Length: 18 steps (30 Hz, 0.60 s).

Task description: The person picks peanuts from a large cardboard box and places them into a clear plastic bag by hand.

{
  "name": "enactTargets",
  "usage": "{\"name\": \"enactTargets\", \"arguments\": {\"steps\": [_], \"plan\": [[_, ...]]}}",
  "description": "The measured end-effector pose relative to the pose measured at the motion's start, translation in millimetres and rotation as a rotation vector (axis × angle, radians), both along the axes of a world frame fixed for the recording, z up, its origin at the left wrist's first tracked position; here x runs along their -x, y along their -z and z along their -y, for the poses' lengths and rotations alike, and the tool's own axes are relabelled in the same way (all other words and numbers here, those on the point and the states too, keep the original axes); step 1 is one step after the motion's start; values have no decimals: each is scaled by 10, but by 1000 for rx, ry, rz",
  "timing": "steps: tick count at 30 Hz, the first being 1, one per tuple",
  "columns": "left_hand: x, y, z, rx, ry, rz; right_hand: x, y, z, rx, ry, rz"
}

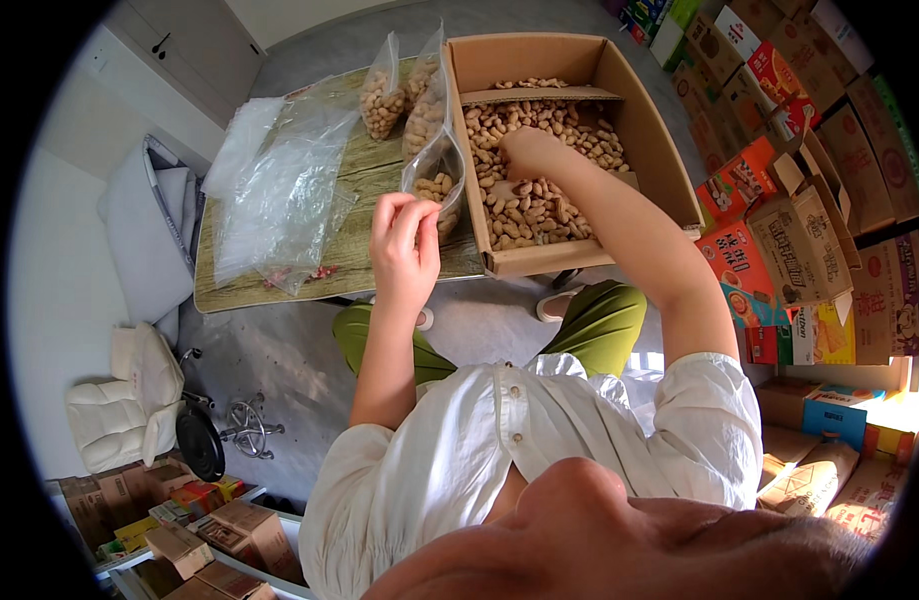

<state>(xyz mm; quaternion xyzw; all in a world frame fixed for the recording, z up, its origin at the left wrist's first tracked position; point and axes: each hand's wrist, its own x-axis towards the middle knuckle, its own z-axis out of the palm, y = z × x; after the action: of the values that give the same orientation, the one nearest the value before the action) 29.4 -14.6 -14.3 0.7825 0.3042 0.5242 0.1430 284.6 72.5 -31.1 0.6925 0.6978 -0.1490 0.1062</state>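
My left hand [405, 244] pinches the near rim of a clear plastic bag [452, 169], whose mouth gapes upward. Some unshelled peanuts [431, 187] sit inside that bag, which stands against the side of an open cardboard box [650, 142]. Over in the box, my right hand [533, 152] reaches down into a bed of loose peanuts [538, 229]. Its fingers are mostly hidden, so what they hold does not show. A cardboard flap [542, 94] crosses the far part of the box. Beyond the open bag stand several bags filled with peanuts [383, 105].
Flat clear plastic bags [290, 187] lie across the left of the wood-patterned table [369, 176]. Stacked cartons [801, 240] line the right side. A white chair seat [121, 412] and a metal chair base [251, 426] lie on the floor at left, near shelved boxes [253, 532].
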Motion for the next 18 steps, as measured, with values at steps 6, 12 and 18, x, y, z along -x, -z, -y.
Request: {"name": "enactTargets", "arguments": {"steps": [6, 12, 18], "plan": [[31, 5, 10, 11, -17, -4, -53, -171, -1, 70, 86, -215], [24, -5, 24, 38, -35, 0, -276, -470, 57, -69, 176, -654], [-40, -41, 17, 52, -18, -10, -149, -803, 218, -91, 195, -1301]]}}
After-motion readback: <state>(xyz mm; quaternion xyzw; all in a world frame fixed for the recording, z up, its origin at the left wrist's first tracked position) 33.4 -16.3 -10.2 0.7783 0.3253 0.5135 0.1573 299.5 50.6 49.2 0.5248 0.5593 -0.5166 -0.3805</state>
